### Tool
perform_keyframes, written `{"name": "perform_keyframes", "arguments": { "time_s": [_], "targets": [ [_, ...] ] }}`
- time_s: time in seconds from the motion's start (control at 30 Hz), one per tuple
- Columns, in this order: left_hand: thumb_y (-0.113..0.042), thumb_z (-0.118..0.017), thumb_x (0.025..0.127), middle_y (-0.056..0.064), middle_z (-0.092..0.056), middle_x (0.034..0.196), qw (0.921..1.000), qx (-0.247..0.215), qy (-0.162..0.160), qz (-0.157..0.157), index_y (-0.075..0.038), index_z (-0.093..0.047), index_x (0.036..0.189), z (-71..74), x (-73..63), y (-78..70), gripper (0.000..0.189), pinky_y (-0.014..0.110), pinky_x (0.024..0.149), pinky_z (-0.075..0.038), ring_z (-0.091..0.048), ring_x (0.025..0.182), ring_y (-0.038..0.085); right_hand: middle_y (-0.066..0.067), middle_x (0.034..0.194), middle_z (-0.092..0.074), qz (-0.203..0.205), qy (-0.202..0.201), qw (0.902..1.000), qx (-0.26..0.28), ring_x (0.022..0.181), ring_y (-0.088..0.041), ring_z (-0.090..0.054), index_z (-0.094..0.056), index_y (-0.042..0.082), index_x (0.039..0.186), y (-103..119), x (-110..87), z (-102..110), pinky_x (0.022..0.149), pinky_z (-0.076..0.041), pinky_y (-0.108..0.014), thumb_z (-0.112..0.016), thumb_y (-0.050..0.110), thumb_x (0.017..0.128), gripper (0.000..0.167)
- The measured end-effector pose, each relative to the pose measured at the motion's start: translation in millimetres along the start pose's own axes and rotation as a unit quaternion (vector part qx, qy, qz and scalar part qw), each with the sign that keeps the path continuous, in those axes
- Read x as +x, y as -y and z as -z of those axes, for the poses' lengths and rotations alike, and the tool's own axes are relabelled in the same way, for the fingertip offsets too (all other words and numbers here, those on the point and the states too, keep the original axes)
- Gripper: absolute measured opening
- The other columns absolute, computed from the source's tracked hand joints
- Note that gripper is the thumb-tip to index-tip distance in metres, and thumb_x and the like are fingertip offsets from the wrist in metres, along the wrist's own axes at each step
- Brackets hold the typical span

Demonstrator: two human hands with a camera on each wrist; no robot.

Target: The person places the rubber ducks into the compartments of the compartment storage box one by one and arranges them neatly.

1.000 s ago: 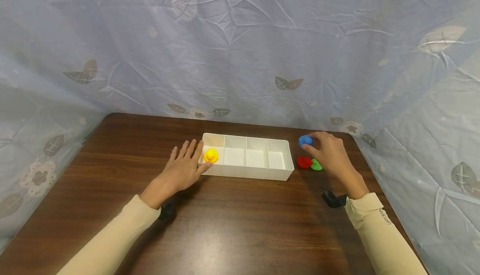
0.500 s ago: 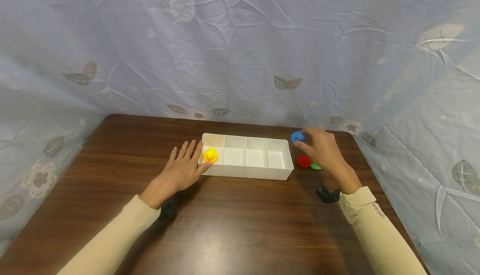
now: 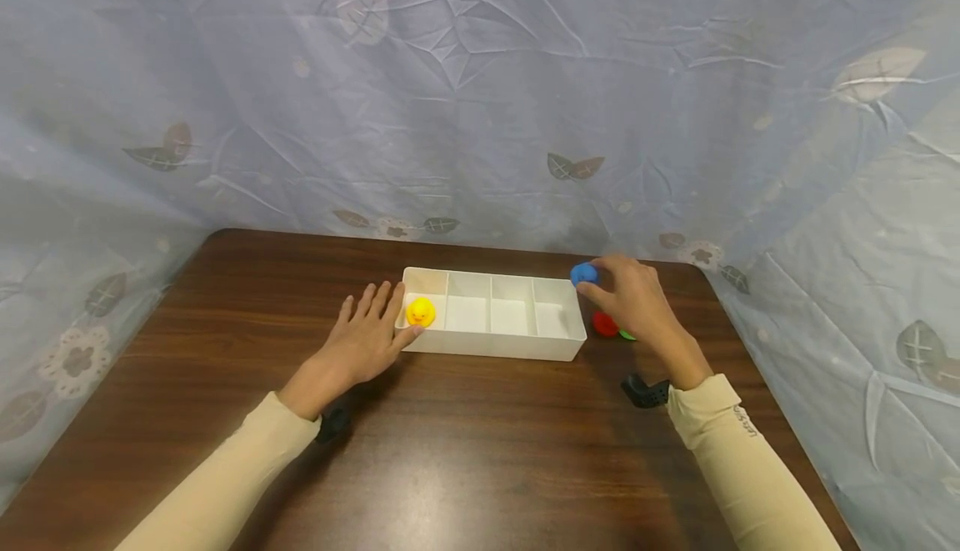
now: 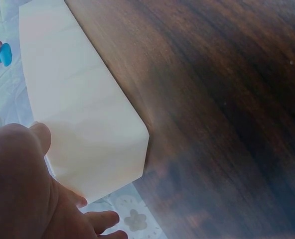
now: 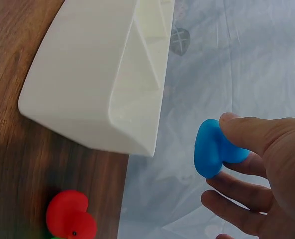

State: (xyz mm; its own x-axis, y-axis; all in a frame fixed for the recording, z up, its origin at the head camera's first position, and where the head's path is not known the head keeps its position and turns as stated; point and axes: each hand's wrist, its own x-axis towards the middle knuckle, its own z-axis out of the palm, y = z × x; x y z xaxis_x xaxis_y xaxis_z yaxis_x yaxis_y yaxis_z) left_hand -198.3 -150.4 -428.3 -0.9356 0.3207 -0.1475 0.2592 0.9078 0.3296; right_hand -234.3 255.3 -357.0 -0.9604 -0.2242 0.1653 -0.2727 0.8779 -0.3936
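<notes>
Between thumb and fingers my right hand [image 3: 634,294] pinches a blue rubber duck [image 5: 211,148], held up by the right end of a white divided box [image 3: 495,344]. My left hand [image 3: 360,340] lies with straight, spread fingers against the box's left end, its thumb at the front rim. In the leftmost compartment sits a yellow rubber duck [image 3: 421,312]; the other compartments hold nothing. Below the right hand, on the table, are a red rubber duck [image 5: 70,215] and a green one [image 3: 627,335], the latter mostly hidden behind the hand.
The box stands on a dark brown wooden table [image 3: 465,443]. A pale patterned cloth [image 3: 480,101] hangs close behind the table and along its sides. Black wrist devices sit under both forearms, the right one [image 3: 643,391] close above the tabletop.
My right hand has moved left with the blue duck, from above the red and green ducks to the box's right end. The left hand and box stay in place.
</notes>
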Motion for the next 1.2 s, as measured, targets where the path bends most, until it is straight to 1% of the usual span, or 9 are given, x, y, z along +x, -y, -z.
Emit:
{"name": "perform_keyframes", "arguments": {
  "time_s": [0.13,0.3,0.43,0.5,0.6,0.73,0.8,0.97,1.2],
  "targets": [
    [-0.059,-0.034,0.113,0.027,-0.007,0.179,1.0000,0.000,0.000,-0.001,-0.006,-0.003,0.172,-0.4,-0.6,0.5,0.085,0.074,0.131,-0.006,-0.006,0.166,0.050,-0.027,0.135,-0.071,0.011,-0.002,0.9999,0.008,0.132,-0.049,-0.062,-0.068,-0.004,0.134,6.9,2.5,-4.2,0.118,-0.036,-0.072,-0.075,0.027,0.102,0.046],
    [-0.059,-0.033,0.113,0.027,-0.006,0.179,1.0000,0.001,0.001,0.000,-0.006,-0.002,0.172,0.8,-1.0,-0.4,0.085,0.073,0.131,-0.007,-0.007,0.166,0.050,-0.025,0.134,-0.072,0.034,-0.009,0.9992,0.018,0.132,-0.046,-0.065,-0.069,-0.005,0.133,17.4,7.4,-9.0,0.117,-0.045,-0.066,-0.075,0.026,0.101,0.044],
    [-0.059,-0.033,0.113,0.027,-0.007,0.178,1.0000,0.001,0.003,0.000,-0.006,-0.003,0.172,1.8,-1.4,-1.5,0.085,0.073,0.131,-0.007,-0.007,0.166,0.050,-0.024,0.133,-0.073,0.046,-0.012,0.9986,0.023,0.130,-0.045,-0.066,-0.070,-0.004,0.131,26.3,11.6,-13.7,0.114,-0.048,-0.063,-0.076,0.026,0.101,0.044],
    [-0.059,-0.034,0.113,0.027,-0.007,0.178,1.0000,0.000,0.003,0.001,-0.006,-0.003,0.172,2.0,-1.6,-1.6,0.085,0.073,0.131,-0.007,-0.007,0.166,0.050,-0.022,0.132,-0.074,0.048,-0.011,0.9984,0.027,0.127,-0.044,-0.067,-0.071,-0.003,0.131,30.6,13.1,-17.2,0.114,-0.047,-0.063,-0.076,0.026,0.100,0.042],
    [-0.059,-0.034,0.113,0.026,-0.006,0.179,1.0000,-0.003,0.006,0.004,-0.007,-0.002,0.172,2.1,-2.0,-1.1,0.085,0.073,0.131,-0.006,-0.006,0.166,0.050,-0.019,0.130,-0.075,0.050,-0.007,0.9981,0.037,0.124,-0.041,-0.068,-0.072,0.000,0.129,36.8,15.2,-23.1,0.111,-0.050,-0.061,-0.076,0.029,0.101,0.040],
    [-0.060,-0.034,0.113,0.026,-0.005,0.179,0.9999,-0.005,0.009,0.005,-0.007,-0.001,0.172,1.6,-2.1,-0.3,0.086,0.073,0.131,-0.006,-0.006,0.166,0.050,-0.015,0.130,-0.075,0.048,-0.003,0.9977,0.047,0.127,-0.038,-0.068,-0.074,0.003,0.128,42.8,17.4,-30.5,0.110,-0.052,-0.057,-0.076,0.031,0.101,0.039],
    [-0.060,-0.033,0.113,0.026,-0.005,0.179,0.9999,-0.006,0.010,0.005,-0.007,-0.001,0.172,1.3,-2.1,-0.3,0.086,0.073,0.131,-0.006,-0.005,0.166,0.050,-0.015,0.131,-0.075,0.048,0.001,0.9976,0.050,0.129,-0.038,-0.067,-0.073,0.003,0.128,45.5,18.3,-32.5,0.115,-0.048,-0.059,-0.076,0.031,0.101,0.039],
    [-0.060,-0.034,0.113,0.026,-0.006,0.178,0.9999,-0.008,0.007,0.003,-0.007,-0.001,0.172,1.7,-2.7,-0.1,0.086,0.073,0.131,-0.007,-0.006,0.166,0.050,-0.016,0.133,-0.074,0.050,0.016,0.9972,0.054,0.133,-0.038,-0.065,-0.072,0.003,0.131,52.6,20.9,-35.2,0.122,-0.038,-0.064,-0.075,0.030,0.102,0.040],
    [-0.060,-0.033,0.113,0.027,-0.007,0.178,0.9999,-0.013,0.008,0.003,-0.007,-0.001,0.172,1.9,-2.6,-0.4,0.086,0.072,0.132,-0.007,-0.006,0.166,0.050,-0.013,0.134,-0.074,0.048,0.026,0.9971,0.053,0.134,-0.037,-0.063,-0.073,0.006,0.130,61.8,24.5,-41.4,0.120,-0.035,-0.066,-0.075,0.032,0.102,0.039]
  ]
}}
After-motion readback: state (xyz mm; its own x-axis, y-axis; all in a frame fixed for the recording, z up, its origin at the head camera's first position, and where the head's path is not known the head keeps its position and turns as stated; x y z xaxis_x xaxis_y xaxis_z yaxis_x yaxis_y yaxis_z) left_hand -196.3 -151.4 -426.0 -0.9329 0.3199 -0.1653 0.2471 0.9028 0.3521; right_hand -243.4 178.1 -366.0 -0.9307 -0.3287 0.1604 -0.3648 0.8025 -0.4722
